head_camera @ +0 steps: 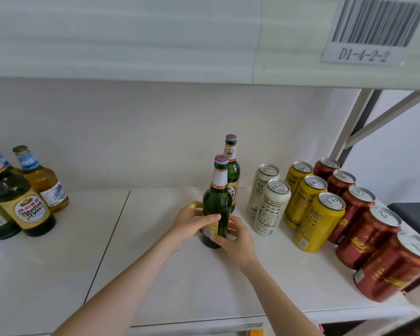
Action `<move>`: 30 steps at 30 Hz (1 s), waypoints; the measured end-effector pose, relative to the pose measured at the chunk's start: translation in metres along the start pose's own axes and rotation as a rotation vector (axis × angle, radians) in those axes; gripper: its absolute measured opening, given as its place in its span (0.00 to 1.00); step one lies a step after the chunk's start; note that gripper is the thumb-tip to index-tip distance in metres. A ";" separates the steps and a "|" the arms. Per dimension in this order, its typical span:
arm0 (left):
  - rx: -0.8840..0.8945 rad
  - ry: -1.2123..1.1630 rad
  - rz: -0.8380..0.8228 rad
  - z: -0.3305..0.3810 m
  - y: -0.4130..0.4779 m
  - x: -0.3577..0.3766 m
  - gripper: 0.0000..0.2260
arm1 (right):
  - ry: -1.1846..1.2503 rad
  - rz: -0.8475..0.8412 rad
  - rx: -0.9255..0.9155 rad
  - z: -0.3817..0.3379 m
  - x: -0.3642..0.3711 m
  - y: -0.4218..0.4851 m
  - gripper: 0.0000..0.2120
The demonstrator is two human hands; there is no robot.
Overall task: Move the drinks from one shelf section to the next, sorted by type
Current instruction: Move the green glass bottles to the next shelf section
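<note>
A green beer bottle (216, 202) stands upright on the white shelf (155, 275), in the right section near its middle. My left hand (192, 221) wraps its lower body from the left. From the right, my right hand (235, 236) holds the base. Just behind stands a second green bottle (232, 166) of the same kind. To its right run rows of cans: white cans (272, 204), yellow cans (318, 219) and red cans (374, 238). In the left section stand a green Yanjing bottle (20, 200) and a clear amber bottle (44, 180).
A seam (107, 243) divides the two shelf sections. The shelf above carries a barcode label (371, 32) reading D1-4-2-2. A slanted metal brace (364, 127) rises at the back right. A dark object (415, 214) sits beyond the red cans.
</note>
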State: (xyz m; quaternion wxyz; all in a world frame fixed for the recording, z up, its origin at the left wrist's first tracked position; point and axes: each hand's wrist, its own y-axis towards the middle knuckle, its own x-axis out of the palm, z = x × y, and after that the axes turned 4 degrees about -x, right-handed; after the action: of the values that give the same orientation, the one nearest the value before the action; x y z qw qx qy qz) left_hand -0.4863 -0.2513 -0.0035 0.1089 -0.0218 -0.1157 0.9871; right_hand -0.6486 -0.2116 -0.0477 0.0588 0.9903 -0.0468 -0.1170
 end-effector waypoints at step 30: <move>-0.041 0.015 -0.031 0.020 0.035 0.032 0.35 | 0.010 0.062 -0.014 0.018 -0.030 0.038 0.26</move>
State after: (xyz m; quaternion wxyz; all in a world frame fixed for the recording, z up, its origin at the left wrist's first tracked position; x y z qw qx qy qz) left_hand -0.5259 -0.2824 0.0075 0.1246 -0.0298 -0.1353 0.9825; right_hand -0.6851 -0.2479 -0.0532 0.0696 0.9885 -0.0763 -0.1103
